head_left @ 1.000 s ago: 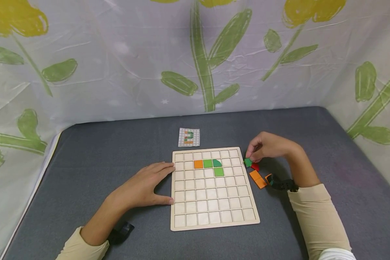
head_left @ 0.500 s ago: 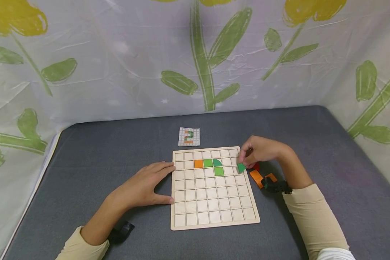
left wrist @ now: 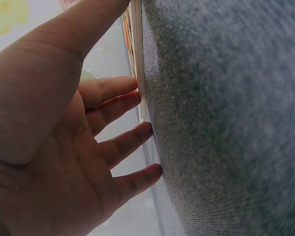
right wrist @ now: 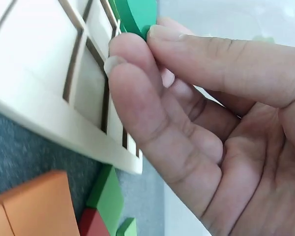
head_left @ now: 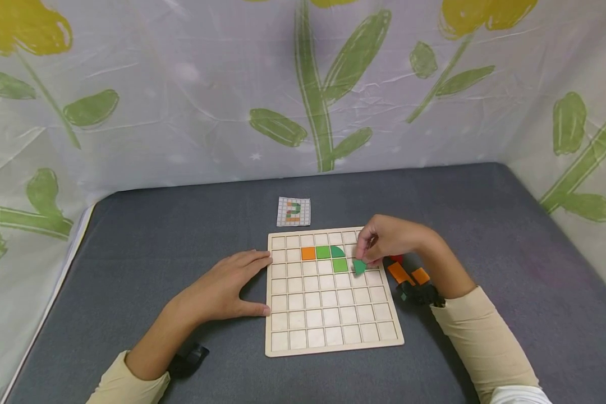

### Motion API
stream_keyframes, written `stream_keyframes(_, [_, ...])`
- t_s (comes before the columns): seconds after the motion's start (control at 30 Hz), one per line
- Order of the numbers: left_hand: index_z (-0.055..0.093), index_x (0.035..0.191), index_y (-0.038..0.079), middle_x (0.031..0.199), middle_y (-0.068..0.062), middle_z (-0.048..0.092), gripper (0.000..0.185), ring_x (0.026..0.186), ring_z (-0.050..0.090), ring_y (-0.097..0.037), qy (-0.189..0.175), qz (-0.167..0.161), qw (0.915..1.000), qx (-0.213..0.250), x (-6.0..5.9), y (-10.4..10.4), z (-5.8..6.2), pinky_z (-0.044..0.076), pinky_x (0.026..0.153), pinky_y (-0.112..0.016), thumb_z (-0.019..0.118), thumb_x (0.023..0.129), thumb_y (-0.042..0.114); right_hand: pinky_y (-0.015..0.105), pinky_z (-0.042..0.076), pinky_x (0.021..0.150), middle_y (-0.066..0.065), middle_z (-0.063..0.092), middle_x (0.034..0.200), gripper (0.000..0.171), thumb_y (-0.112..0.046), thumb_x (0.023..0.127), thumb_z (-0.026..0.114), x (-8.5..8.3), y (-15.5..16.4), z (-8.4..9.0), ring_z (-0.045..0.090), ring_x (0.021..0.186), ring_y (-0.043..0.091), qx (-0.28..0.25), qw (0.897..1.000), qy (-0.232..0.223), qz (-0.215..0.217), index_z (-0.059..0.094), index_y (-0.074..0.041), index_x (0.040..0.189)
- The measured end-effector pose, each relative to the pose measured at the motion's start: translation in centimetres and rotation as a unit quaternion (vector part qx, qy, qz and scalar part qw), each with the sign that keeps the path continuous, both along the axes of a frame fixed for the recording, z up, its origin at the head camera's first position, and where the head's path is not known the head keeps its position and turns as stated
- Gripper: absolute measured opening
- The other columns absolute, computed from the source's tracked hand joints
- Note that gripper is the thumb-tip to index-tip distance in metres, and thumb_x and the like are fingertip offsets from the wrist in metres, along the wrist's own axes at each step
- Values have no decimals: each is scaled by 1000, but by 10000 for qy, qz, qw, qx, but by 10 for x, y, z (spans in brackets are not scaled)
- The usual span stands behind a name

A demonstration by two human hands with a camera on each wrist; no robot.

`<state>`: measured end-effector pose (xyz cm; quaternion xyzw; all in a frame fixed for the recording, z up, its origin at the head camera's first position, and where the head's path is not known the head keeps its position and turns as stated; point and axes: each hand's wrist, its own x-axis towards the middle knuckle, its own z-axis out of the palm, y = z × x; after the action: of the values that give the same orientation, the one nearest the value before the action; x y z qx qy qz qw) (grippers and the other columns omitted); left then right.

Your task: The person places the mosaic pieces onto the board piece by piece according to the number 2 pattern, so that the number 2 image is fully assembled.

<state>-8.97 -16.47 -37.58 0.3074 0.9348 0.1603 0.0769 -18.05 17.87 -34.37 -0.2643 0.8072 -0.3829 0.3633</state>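
A green piece (head_left: 359, 266) is pinched by the right hand (head_left: 391, 240) over the wooden board (head_left: 333, 328); the left hand (head_left: 224, 286), fingers spread, is rested against its edge.

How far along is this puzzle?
Early on. Four coloured tiles, one orange and three green, sit in the wooden grid board. The right hand pinches another green tile over the board while the left hand rests at the board's edge. Orange and red loose tiles wait beside it; most cells are empty.
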Motion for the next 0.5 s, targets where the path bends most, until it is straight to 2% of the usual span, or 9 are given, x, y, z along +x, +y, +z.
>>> stream_keyframes(0.1, [37,139,12,140,-2,34,92,127,30,-21,7,-4,10000,5,0,0,0,26,100,-46,63,69,65,41,52,64,10,66,83,10,5,79,63,2,-5,0,63,70,31,-50,9999,-98,-30,70,-2,82])
stream_keyframes(0.33, [37,138,12,140,-2,34,92,127,30,-21,27,12,10000,11,0,-1,1,26,100,-46,63,68,65,41,52,62,13,65,78,10,7,79,62,7,-17,-4,64,70,31,-113,9997,-201,-129,69,0,81])
stream_keyframes(0.5, [37,139,11,140,-2,34,92,127,30,-22,28,-4,10000,26,0,-1,0,27,100,-46,63,68,65,38,52,60,12,63,74,8,6,78,63,12,-24,-5,63,66,29,56,9997,-63,-240,68,-1,79])
